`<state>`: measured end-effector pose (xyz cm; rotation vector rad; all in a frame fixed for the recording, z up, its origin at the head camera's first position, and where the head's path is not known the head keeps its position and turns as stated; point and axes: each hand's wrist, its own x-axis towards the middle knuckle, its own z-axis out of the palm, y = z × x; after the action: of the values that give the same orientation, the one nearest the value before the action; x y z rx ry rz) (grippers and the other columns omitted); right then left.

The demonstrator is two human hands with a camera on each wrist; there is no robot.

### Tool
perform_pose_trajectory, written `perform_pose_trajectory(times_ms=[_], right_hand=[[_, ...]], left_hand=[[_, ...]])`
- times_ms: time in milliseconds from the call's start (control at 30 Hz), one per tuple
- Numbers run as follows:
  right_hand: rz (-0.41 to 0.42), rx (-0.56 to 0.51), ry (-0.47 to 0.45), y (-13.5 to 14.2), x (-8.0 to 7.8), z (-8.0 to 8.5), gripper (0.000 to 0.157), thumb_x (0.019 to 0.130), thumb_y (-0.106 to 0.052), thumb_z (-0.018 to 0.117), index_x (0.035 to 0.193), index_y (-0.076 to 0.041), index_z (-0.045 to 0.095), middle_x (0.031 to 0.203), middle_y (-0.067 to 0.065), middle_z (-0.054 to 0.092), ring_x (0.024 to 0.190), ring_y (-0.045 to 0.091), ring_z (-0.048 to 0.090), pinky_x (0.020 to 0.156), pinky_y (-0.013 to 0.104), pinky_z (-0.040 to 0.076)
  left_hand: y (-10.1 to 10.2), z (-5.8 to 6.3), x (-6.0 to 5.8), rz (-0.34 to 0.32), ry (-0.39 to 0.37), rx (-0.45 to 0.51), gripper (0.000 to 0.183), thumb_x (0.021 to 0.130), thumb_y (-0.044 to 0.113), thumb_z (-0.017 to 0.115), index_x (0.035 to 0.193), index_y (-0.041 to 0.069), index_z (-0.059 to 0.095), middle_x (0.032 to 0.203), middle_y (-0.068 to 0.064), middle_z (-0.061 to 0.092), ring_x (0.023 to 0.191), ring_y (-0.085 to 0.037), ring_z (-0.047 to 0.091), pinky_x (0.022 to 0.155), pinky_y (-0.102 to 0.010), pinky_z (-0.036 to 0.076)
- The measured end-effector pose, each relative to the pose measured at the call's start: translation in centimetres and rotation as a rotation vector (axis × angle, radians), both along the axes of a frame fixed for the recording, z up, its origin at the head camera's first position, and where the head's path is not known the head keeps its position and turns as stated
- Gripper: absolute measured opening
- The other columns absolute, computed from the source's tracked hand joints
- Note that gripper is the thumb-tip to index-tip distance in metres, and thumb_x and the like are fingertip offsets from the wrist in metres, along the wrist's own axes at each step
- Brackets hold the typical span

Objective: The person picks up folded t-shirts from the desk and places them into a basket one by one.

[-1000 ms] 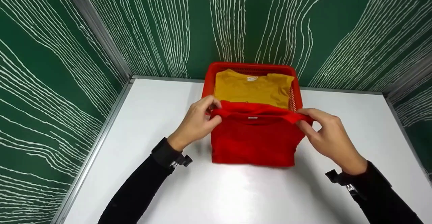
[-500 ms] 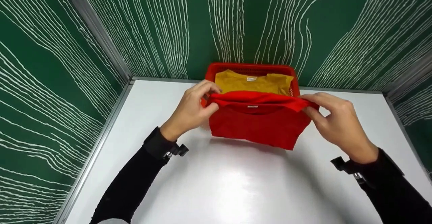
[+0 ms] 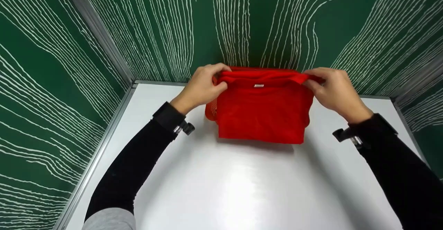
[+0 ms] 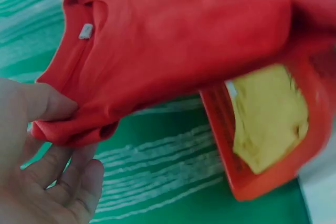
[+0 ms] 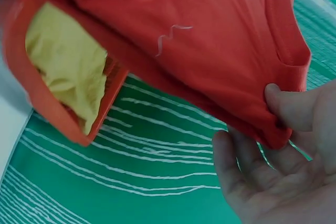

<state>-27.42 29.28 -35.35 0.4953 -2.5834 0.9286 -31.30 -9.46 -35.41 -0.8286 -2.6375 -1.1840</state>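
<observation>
A folded red T-shirt (image 3: 261, 115) hangs between my two hands, its neckline with a white label turned up. My left hand (image 3: 205, 84) pinches one shoulder corner between thumb and fingers. At the opposite shoulder my right hand (image 3: 334, 88) pinches the other corner. The shirt hangs over a red plastic basket (image 3: 211, 111), covering most of it in the head view. Both wrist views show a folded yellow T-shirt (image 4: 270, 116) lying in the basket, below the red one. A thin loose thread (image 5: 170, 38) clings to the red fabric.
The basket stands at the back of a white table (image 3: 225, 185), close to the green wall (image 3: 159, 32) with white wavy lines. Another patterned wall (image 3: 41, 95) rises along the left edge, with a grey metal frame (image 3: 100, 36) at the corner.
Both hands have lifted the red T-shirt and carried it away from the body, toward the back wall. It now hides the yellow T-shirt and most of the basket in the head view.
</observation>
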Motion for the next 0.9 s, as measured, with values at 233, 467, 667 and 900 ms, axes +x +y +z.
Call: perform_pose_trajectory(times_ms=[233,467,667,900], right_hand=[[-0.014,0.047,-0.047,0.1,-3.5,-0.6,0.023,0.107,-0.011,0.069,0.123,-0.004,0.083,0.108,0.019,0.082,0.077,0.017,0.066,0.062,0.005,0.047],[-0.003,0.167,-0.084,-0.5,-7.0,-1.2,0.023,0.109,-0.010,0.064,0.120,0.000,0.081,0.108,0.021,0.080,0.088,0.032,0.068,0.067,0.012,0.044],[0.005,0.259,-0.220,-0.7,-9.1,-2.3,0.031,0.100,-0.002,0.055,0.114,0.002,0.081,0.103,0.024,0.077,0.088,0.035,0.065,0.073,0.038,0.050],[0.004,0.247,-0.265,-0.4,-10.6,-4.8,0.030,0.093,0.001,0.055,0.108,0.002,0.080,0.089,0.020,0.068,0.078,0.034,0.058,0.067,0.037,0.044]], left_hand=[[0.7,0.1,-3.3,0.046,-0.051,-0.051,0.027,0.101,0.010,0.065,0.126,0.017,0.075,0.109,-0.002,0.076,0.089,-0.015,0.062,0.081,-0.028,0.053],[1.3,-0.2,-6.3,0.110,-0.091,-0.136,0.026,0.101,0.010,0.067,0.125,0.017,0.075,0.104,-0.003,0.071,0.090,-0.016,0.061,0.078,-0.029,0.050],[2.2,-1.8,-8.2,0.129,-0.134,-0.260,0.031,0.103,0.009,0.065,0.132,0.015,0.074,0.112,-0.004,0.071,0.096,-0.020,0.060,0.084,-0.033,0.050],[3.1,-4.3,-9.4,0.167,-0.130,-0.308,0.031,0.103,0.006,0.063,0.131,0.015,0.075,0.119,-0.007,0.075,0.105,-0.024,0.065,0.094,-0.039,0.052]])
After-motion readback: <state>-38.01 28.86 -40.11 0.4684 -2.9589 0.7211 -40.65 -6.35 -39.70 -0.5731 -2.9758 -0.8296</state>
